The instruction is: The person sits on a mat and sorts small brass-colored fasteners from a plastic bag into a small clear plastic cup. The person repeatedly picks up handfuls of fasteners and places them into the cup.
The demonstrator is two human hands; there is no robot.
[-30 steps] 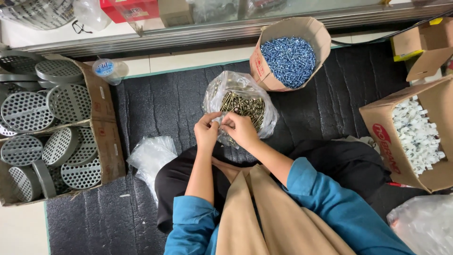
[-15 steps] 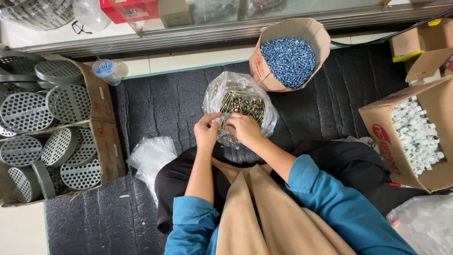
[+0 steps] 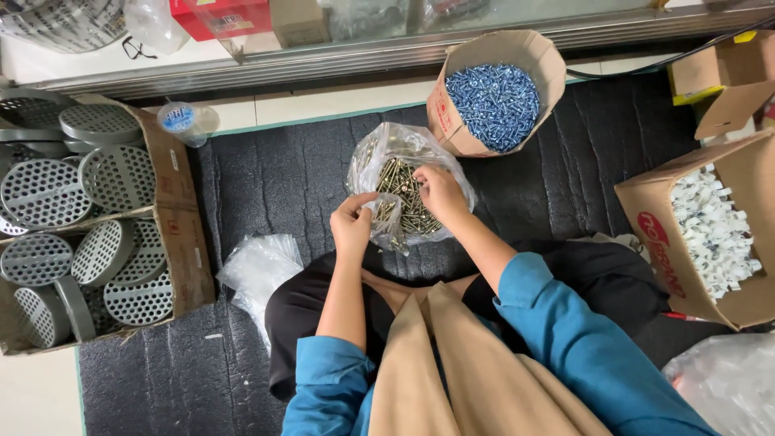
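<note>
Bag (image 3: 408,173), clear crinkled plastic, holding brass-coloured screws (image 3: 404,198), sits on dark ribbed mat (image 3: 282,178) just before the person's knees. Left hand (image 3: 353,226) pinches the bag's near edge; right hand (image 3: 440,194) reaches into its mouth, fingertips hidden. Cardboard box of blue screws (image 3: 494,101) stands behind the bag.

Clear screw bag (image 3: 408,190) between cardboard boxes (image 3: 492,89)

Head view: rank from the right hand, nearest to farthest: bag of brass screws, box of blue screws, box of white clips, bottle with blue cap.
1. Bag of brass screws: the right hand is in it.
2. Box of blue screws: just beyond the hand, upper right.
3-4. Bottle with blue cap, far left, and box of white clips, far right: too close to call.
</note>
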